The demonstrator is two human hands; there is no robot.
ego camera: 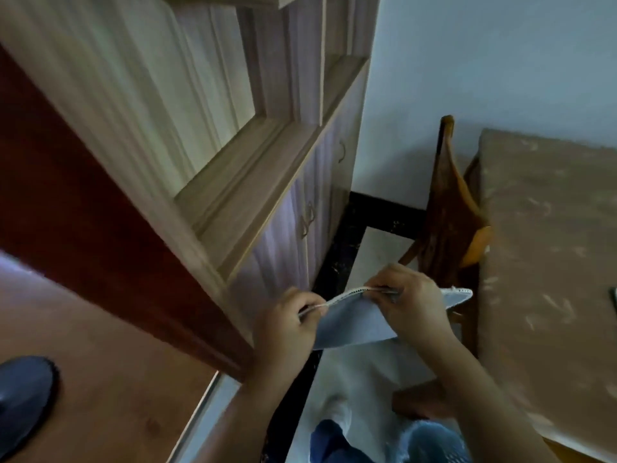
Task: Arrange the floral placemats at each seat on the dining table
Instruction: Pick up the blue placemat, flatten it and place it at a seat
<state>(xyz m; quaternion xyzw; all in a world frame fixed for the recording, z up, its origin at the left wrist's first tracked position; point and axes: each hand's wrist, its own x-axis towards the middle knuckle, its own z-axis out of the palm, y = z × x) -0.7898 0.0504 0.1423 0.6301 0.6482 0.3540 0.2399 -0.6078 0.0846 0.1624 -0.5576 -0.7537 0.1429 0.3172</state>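
Left hand (287, 324) and right hand (405, 304) pinch the placemat (354, 325) by its lace edge near the table (551, 228).

No readable txt, labels or nos. anywhere in view.

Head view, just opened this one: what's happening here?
A person holds a pale placemat with a white lacy edge, the left hand pinching one end of that edge, the right hand farther along. It hangs between the wooden cabinet and the cloth-covered dining table, beside a chair, not yet laid.
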